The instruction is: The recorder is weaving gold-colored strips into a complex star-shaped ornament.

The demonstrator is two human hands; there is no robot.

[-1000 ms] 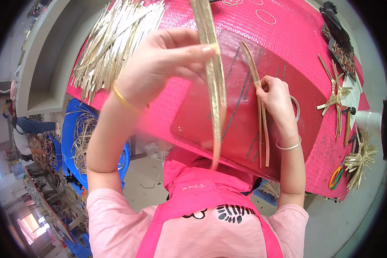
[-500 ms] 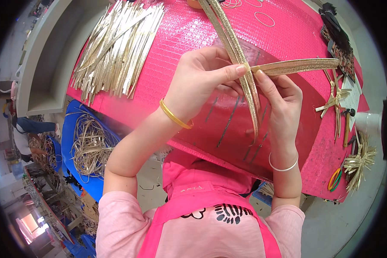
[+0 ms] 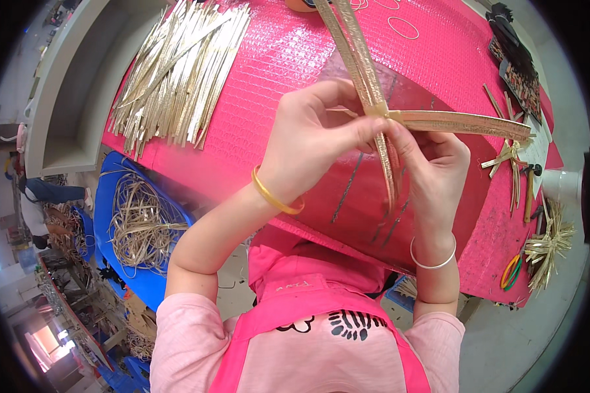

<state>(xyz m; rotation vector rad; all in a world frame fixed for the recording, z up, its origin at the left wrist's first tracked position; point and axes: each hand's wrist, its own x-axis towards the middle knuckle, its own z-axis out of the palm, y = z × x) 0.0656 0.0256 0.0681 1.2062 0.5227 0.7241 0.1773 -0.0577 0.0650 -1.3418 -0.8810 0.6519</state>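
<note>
Gold metallic strips (image 3: 355,54) cross one another between my hands, over the dark red sheet on the table. One pair runs from the top of the view down past my fingers, and another pair points right. My left hand (image 3: 324,128) pinches the strips just below the crossing, thumb on top. Thumb and forefinger of my right hand (image 3: 432,167) close on the same joint from the right. A small flat gold band lies across the upright pair at the crossing. The fingers behind the strips are partly hidden.
A pile of gold strips (image 3: 177,75) lies at the left on the pink mat (image 3: 278,59). Beyond the table edge stands a blue bin (image 3: 105,216) of tangled strips. At the right are tied strip crosses (image 3: 508,154), a hammer (image 3: 529,190) and coloured rubber bands (image 3: 510,272).
Both hands and the crossed strips have shifted slightly right and nearer to me. The right-pointing pair now tilts downward, and the flat band at the crossing shows more plainly.
</note>
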